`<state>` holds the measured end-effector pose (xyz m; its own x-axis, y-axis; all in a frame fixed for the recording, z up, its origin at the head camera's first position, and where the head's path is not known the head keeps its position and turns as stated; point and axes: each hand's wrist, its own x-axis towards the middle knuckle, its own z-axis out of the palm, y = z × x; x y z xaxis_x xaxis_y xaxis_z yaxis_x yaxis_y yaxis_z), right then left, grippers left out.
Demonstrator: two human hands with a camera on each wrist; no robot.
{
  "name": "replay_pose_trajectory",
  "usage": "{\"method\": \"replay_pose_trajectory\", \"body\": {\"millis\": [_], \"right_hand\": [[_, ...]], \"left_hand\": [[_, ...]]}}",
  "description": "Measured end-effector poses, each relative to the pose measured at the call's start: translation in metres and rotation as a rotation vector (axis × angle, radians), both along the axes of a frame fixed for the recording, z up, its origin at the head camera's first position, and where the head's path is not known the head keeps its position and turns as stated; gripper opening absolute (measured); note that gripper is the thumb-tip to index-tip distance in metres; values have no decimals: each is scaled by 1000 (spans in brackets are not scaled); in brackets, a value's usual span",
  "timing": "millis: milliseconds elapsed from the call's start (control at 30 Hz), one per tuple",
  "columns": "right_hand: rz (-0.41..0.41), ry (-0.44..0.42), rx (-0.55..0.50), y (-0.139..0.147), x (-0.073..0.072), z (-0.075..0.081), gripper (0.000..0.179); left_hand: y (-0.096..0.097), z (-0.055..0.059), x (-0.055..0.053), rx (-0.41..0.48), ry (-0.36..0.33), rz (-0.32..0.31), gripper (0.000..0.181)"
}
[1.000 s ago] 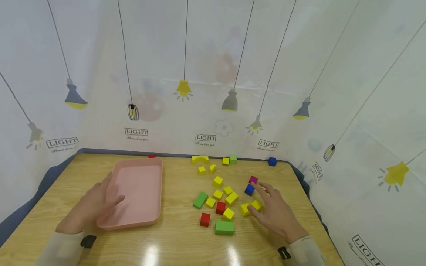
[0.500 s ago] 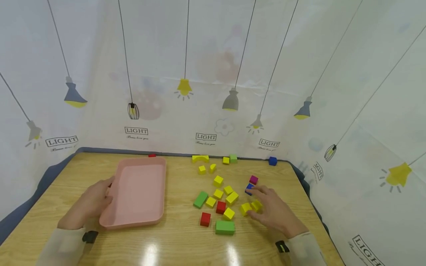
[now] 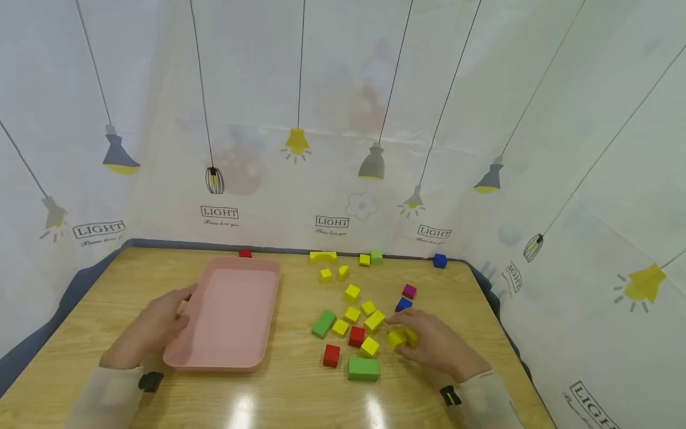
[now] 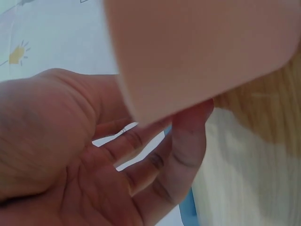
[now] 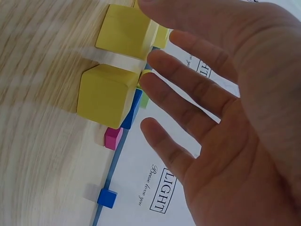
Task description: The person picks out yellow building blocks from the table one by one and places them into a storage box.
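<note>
Roughly parallel to the far edge of the wooden table stretches a white printed sheet, with a red block and a blue cube close against that edge. The pink tray lies left of centre; a strip of wood separates its right rim from the tilted green block, leaving sideways room between them. Wood also shows along the tray's near side. The left hand comes in from the lower left, thumb and fingertips at the tray's left wall; whether they pinch it or only press cannot be told. From the lower right, the right hand reaches over two yellow blocks, palm facing them, fingers spread and unclenched, thumb beside the nearer one. A blue block sits just beyond its fingers.
</note>
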<state>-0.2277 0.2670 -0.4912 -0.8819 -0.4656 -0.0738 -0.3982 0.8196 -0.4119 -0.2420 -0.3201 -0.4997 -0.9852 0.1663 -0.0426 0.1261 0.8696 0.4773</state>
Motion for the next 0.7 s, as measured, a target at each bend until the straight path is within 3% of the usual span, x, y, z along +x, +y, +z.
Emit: {"method": "replay_pose_trajectory", "body": {"millis": [700], "right_hand": [[45,-92,26,-10,-8,2,34]], "left_hand": [[-1,-8,-1,60,-25,-13,76]]}}
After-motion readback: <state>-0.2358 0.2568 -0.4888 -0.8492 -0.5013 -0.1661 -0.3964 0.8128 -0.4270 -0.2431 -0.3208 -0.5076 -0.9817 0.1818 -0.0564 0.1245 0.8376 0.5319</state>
